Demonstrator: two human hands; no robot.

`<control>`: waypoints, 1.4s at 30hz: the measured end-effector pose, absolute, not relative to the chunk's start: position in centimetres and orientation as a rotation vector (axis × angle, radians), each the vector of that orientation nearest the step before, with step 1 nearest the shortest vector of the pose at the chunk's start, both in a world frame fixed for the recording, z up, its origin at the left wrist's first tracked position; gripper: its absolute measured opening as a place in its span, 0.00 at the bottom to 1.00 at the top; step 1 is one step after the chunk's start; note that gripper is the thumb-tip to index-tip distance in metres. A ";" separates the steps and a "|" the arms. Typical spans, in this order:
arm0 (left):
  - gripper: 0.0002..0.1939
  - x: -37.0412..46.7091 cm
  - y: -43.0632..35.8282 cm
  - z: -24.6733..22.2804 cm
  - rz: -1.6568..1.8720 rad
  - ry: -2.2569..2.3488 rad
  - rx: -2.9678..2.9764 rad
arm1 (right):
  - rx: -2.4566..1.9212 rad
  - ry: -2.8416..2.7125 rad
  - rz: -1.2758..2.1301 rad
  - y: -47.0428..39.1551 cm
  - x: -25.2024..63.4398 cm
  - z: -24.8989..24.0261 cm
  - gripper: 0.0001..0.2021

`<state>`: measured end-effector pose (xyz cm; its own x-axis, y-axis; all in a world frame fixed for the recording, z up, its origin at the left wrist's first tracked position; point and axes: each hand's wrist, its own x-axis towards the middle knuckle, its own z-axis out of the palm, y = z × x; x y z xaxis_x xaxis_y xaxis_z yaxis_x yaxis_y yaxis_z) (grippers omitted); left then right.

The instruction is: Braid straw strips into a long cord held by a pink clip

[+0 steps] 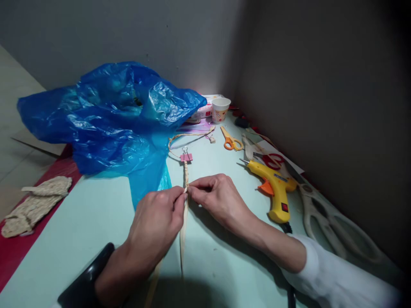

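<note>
A narrow straw-coloured braid (186,172) runs down from a pink binder clip (186,158) near the middle of the table. At its lower end my left hand (159,217) pinches the braid between thumb and forefinger. From the other side my right hand (221,200) pinches it at the same spot, the fingertips of both hands nearly touching. Loose flat strands (183,239) hang below my fingers toward the front edge. Which strand each hand grips is hidden by the fingertips.
A crumpled blue plastic bag (112,119) spreads at the left. On the right lie a yellow glue gun (279,192), orange scissors (229,140), red-handled scissors (272,161) and large scissors (334,226). Behind stands a paper cup (220,112). A woven piece (38,205) rests far left.
</note>
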<state>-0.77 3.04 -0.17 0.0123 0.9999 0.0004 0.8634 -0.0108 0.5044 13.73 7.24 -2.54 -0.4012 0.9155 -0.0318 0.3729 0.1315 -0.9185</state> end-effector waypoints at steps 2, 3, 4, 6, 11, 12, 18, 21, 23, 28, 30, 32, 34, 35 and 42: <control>0.16 -0.7 2.7 0.2 0.362 1.954 2.025 | -1.265 -1.899 1.144 7.1 13.7 -2.4 0.12; 0.16 -0.6 2.5 0.3 0.293 1.980 2.061 | -1.271 -1.917 1.103 7.1 13.6 -2.3 0.12; 0.16 -0.4 2.3 0.3 0.235 2.007 2.096 | -1.272 -1.928 1.078 7.1 13.6 -2.2 0.13; 0.15 0.2 1.9 0.2 0.126 2.038 2.174 | -1.251 -1.934 1.077 7.1 13.7 -2.2 0.14; 0.15 2.3 0.8 -1.1 -0.151 2.033 2.323 | -1.124 -1.902 1.285 7.5 14.3 -2.5 0.14; 0.16 2.7 0.5 -1.4 -0.187 2.029 2.363 | -1.104 -1.878 1.356 7.6 14.4 -2.5 0.14; 0.21 3.3 -0.2 -2.0 -0.132 1.849 2.523 | -1.121 -1.648 1.650 7.6 14.3 -2.4 0.10; 0.14 2.0 0.6 -1.0 0.274 1.796 2.389 | -1.119 -1.594 1.676 7.7 14.4 -2.2 0.10; 0.16 0.7 1.6 -0.5 0.615 1.875 2.116 | -1.117 -1.562 1.685 7.8 14.6 -2.0 0.09; 0.14 -1.1 4.0 -0.7 0.715 1.452 1.230 | -1.103 -1.502 1.766 8.0 14.6 -1.9 0.10; 0.10 -1.1 4.4 -0.9 0.710 1.335 1.105 | -1.067 -1.549 1.783 8.0 14.7 -1.8 0.10; 0.08 -1.1 4.5 -0.8 0.692 1.303 1.051 | -1.035 -1.630 1.768 8.0 14.8 -1.9 0.12; 0.08 -1.3 4.7 -0.6 0.642 1.300 1.055 | -1.040 -1.736 1.706 8.2 14.9 -2.0 0.13; 0.09 -1.4 4.8 -0.5 0.624 1.318 1.090 | -1.060 -1.790 1.661 8.3 14.9 -2.1 0.13; 0.12 -1.4 4.6 0.1 0.468 1.683 1.873 | -1.222 -2.046 1.320 8.0 14.9 -1.7 0.13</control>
